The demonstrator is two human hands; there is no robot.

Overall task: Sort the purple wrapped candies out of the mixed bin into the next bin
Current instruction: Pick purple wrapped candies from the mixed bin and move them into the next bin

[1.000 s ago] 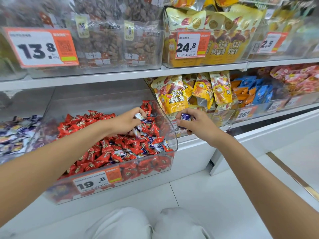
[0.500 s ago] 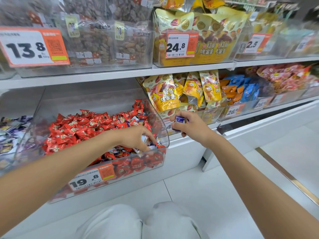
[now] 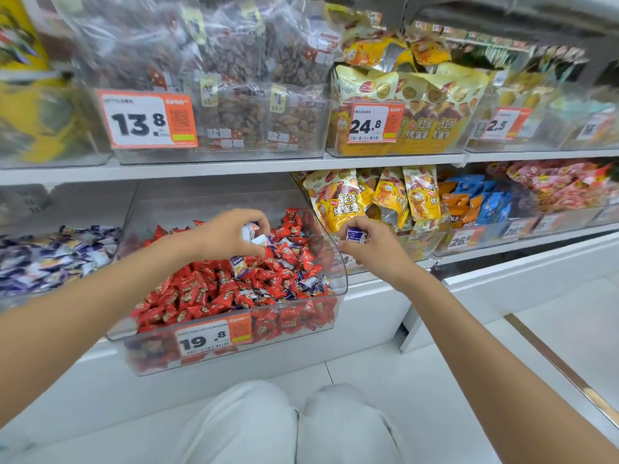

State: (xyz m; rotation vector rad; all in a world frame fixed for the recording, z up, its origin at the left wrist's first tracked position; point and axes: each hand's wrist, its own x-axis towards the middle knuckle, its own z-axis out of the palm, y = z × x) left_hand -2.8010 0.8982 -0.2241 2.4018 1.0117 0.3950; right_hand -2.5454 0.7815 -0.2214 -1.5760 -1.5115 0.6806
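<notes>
- The white shelving [image 3: 234,169] spans the view in two tiers; clear bags of nuts [image 3: 234,112] sit on the far upper tier behind a "13.8" price tag [image 3: 147,118].
- The person's knees in pale trousers [image 3: 294,423] fill the near centre, above a white floor.
- The mixed bin [image 3: 343,279], a clear plastic tub, stands on the lower tier at centre; red wrapped candies [image 3: 201,293] make up most of its pile, with loose purple wrapped candies [image 3: 239,264] scattered mainly on its right side.
- The next bin [image 3: 40,293] sits just left of the mixed bin, holding a heap of purple-and-white wrapped sweets; blur hides their print.
- Yellow sweet-potato pouches [image 3: 335,202] stand upright in the bin just right of the mixed bin.
- The left hand [image 3: 227,234] hovers over the far right part of the red pile; its fingers are curled and pinch a white-and-purple wrapped piece [image 3: 249,231] against the thumb.
- The right hand [image 3: 371,244] is outside the mixed bin, just beside its right wall and in front of the pouches; thumb and fingertips pinch a purple candy [image 3: 355,235].
- A "19.8" price tag [image 3: 214,336] is fixed to the mixed bin's near wall.
</notes>
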